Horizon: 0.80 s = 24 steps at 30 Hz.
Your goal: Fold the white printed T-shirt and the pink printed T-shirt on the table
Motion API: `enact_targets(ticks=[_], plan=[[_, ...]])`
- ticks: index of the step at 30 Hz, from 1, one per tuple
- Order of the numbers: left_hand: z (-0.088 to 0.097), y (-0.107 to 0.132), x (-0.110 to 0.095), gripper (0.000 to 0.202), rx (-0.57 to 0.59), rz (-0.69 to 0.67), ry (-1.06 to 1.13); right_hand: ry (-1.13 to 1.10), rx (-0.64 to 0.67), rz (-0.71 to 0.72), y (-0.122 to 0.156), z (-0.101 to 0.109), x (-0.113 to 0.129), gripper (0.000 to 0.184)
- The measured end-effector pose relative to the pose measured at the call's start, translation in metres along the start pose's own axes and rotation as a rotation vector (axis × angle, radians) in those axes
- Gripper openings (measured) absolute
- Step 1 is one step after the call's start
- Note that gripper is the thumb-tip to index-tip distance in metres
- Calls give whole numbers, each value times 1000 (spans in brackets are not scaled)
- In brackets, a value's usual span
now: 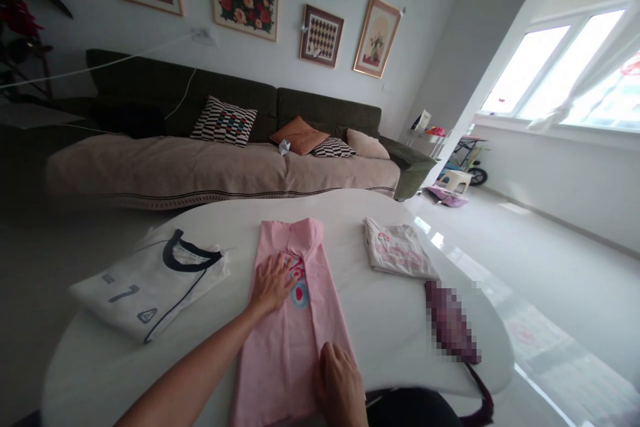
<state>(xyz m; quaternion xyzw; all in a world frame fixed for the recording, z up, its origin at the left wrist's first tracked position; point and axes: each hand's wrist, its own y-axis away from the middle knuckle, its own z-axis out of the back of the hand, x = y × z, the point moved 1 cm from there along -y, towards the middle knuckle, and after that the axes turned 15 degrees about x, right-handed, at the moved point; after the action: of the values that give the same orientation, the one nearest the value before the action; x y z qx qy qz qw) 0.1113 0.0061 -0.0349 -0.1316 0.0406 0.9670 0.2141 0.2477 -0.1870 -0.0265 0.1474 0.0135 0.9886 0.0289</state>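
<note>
A pink shirt (295, 320) lies lengthwise on the white oval table (380, 320), folded into a narrow strip with a printed design near its middle. My left hand (273, 283) rests flat on it, fingers spread, beside the print. At the near end of the shirt my right hand (340, 380) has its fingers curled over the folded right edge, pinching the cloth.
A folded white shirt with dark trim (150, 283) lies at the table's left, a folded pale printed shirt (397, 250) at the right, and a blurred purple object (453, 323) near the right edge. A sofa with cushions (225, 160) stands behind the table.
</note>
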Motion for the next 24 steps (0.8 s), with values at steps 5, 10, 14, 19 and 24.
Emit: enact_targets(ticks=[5, 10, 14, 19, 24], plan=[[0, 0, 1, 53, 4, -14, -14, -61, 35, 46, -4, -8, 6, 18], [-3, 0, 3, 52, -9, -18, -22, -93, 99, 123, -35, 34, 12, 17], [-3, 1, 2, 52, -35, -16, -38, -145, 68, 109, -120, 73, 26, 24], [0, 2, -1, 50, -29, -4, -62, -239, 14, 108, -223, 57, 47, 51], [3, 2, -2, 50, 30, 30, -54, -478, -34, 62, -246, 17, 46, 63]])
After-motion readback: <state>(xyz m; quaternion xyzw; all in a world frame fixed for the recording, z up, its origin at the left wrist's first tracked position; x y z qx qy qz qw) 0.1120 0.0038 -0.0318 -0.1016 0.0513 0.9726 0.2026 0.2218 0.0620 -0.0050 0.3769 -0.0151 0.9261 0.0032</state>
